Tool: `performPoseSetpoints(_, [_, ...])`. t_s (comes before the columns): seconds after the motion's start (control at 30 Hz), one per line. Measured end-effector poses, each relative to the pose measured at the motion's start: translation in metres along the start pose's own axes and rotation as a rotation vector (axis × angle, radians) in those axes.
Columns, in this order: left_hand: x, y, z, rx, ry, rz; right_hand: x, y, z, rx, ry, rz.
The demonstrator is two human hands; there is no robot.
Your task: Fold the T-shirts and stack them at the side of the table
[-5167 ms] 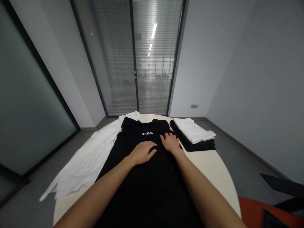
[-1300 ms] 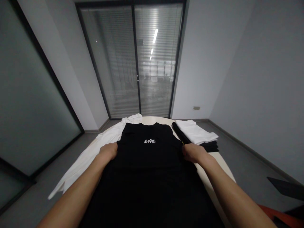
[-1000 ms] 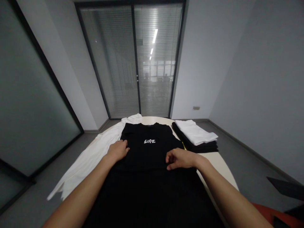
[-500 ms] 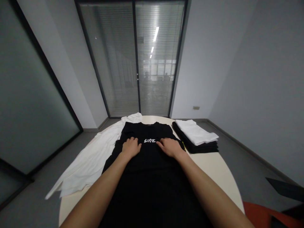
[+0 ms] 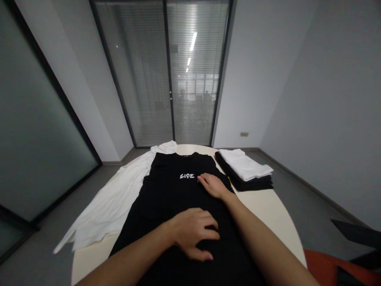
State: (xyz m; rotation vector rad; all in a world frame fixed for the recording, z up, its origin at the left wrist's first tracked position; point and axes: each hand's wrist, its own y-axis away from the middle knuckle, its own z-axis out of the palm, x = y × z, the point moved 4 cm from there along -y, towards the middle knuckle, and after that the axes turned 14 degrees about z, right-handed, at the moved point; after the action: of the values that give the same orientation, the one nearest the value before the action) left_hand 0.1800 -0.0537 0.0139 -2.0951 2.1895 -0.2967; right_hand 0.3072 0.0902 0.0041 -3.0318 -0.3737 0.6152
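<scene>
A black T-shirt with white "LIFE" lettering lies spread out over the table, its collar at the far end. On the shirt's right side, beside the lettering, my right hand rests with its fingers laid on the fabric. Nearer to me, my left hand is over the lower middle of the shirt, fingers apart and slightly bent, thumb pointing right. Nothing shows in either hand. Whether the left hand touches the cloth, I cannot tell.
A white long-sleeved garment lies along the table's left side, one sleeve hanging past the edge. Folded black clothes are stacked at the right, topped by a folded white one. A red chair stands by the pale round table.
My left hand has left its place beside the lettering and come back toward me and to the right. My right hand has stayed almost in place. The lettering now looks smoother.
</scene>
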Motion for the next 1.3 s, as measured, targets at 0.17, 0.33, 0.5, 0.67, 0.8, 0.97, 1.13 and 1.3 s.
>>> performPoseSetpoints(0.17, [0.028,-0.007,0.004,0.008,0.164,0.015,-0.002,0.007,-0.003,0.046,-0.004,-0.018])
performPoseSetpoints(0.33, [0.048,-0.016,0.005,-0.072,0.213,-0.003,-0.004,0.01,-0.006,-0.009,0.017,-0.028])
performPoseSetpoints(0.5, [0.061,-0.022,0.003,-0.103,0.154,0.015,-0.006,0.014,-0.013,-0.023,0.118,-0.016])
performPoseSetpoints(0.67, [0.064,-0.026,0.0,-0.118,0.077,0.057,-0.005,0.013,-0.014,-0.012,0.199,0.052])
performPoseSetpoints(0.8, [0.037,-0.032,-0.002,-0.041,0.15,0.044,0.002,0.001,-0.011,0.013,0.237,0.181])
performPoseSetpoints(0.97, [-0.054,-0.012,-0.017,0.168,-0.059,-0.63,0.007,-0.014,-0.004,0.056,0.292,0.342])
performPoseSetpoints(1.13, [-0.12,0.047,-0.013,0.194,-0.232,-1.18,0.005,-0.021,-0.001,0.172,0.321,0.327])
performPoseSetpoints(1.3, [-0.146,0.083,0.005,0.176,-0.198,-1.319,0.006,-0.031,-0.001,0.267,0.306,0.31])
